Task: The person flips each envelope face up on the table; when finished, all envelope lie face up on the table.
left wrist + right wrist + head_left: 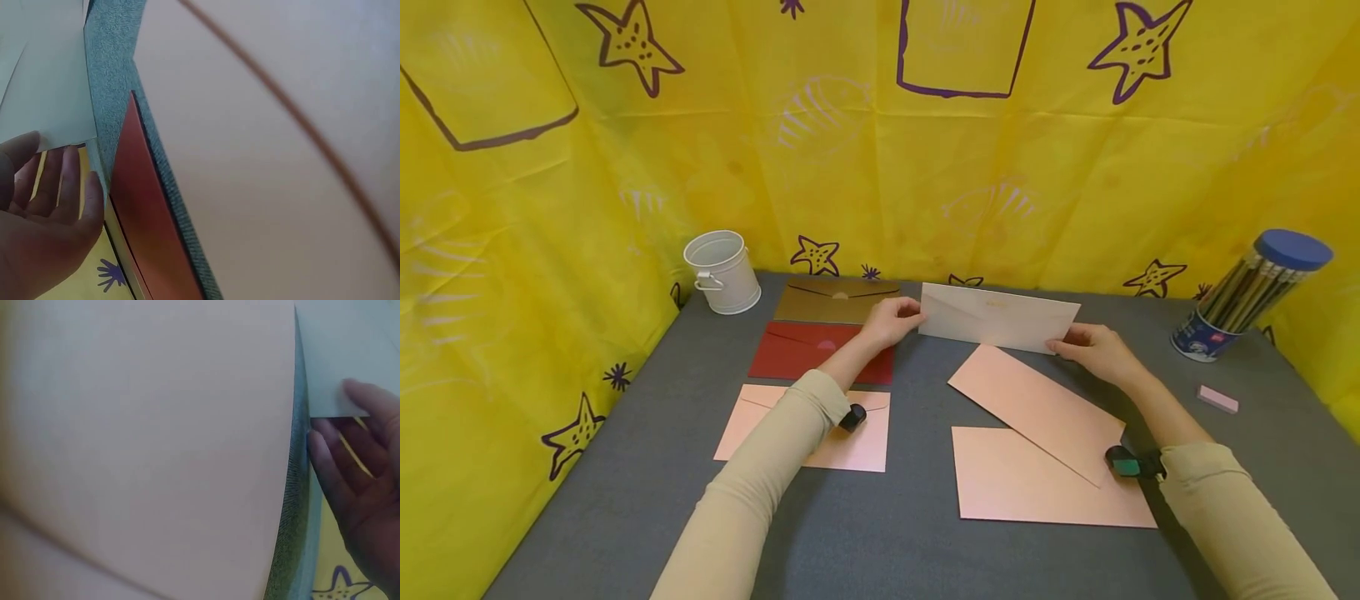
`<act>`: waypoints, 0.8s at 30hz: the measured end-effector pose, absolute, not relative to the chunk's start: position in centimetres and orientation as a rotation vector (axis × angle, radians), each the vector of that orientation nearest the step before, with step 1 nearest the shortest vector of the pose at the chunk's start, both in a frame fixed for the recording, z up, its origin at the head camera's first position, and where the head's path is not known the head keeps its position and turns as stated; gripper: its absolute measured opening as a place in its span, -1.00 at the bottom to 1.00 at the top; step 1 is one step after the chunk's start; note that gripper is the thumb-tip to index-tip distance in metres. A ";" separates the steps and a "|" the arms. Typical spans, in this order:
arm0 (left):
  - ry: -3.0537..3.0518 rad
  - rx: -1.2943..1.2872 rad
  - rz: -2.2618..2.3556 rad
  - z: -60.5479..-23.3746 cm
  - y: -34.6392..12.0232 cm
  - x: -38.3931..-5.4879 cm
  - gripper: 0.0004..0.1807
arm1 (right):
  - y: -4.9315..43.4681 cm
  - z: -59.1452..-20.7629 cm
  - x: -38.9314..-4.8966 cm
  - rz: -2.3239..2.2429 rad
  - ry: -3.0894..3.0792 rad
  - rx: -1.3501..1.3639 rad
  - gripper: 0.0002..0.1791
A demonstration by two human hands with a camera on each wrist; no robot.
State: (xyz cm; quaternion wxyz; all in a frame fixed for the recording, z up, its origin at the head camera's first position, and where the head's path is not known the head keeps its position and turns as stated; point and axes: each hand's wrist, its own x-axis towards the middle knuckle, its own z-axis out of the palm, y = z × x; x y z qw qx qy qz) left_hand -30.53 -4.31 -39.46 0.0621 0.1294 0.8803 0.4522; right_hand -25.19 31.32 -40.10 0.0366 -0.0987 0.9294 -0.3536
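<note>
"While both ends are being held, which step do you judge this to be?"

"Positioning, I'd say. The left grip pinches the left end of the white envelope and the right grip its lower right corner, thumbs on the near face, fingers behind. It is at the far side of the bench, right of the gold envelope."

"What does the next move call for?"

"Even handling, I think: shift both ends together, or the paper may bow. Whether its lower edge rests on the bench, I can't tell."

"Which edges worry you?"

"The one below. In the head view the top corner of the upper peach envelope, lying slantwise over the lower peach envelope, meets the white lower edge. Sliding nearer could catch it."

"And room?"

"Little behind; the yellow cloth hangs close. Leftward, only a narrow strip before the gold and red envelopes. Rightward is roomier, with the pink eraser and pencil tub well apart."
</note>
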 end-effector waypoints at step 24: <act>2.390 0.040 1.864 -40.0 -4.3 -30.8 -0.58 | 29.5 -40.2 -27.1 -1.330 2.676 -0.098 -0.31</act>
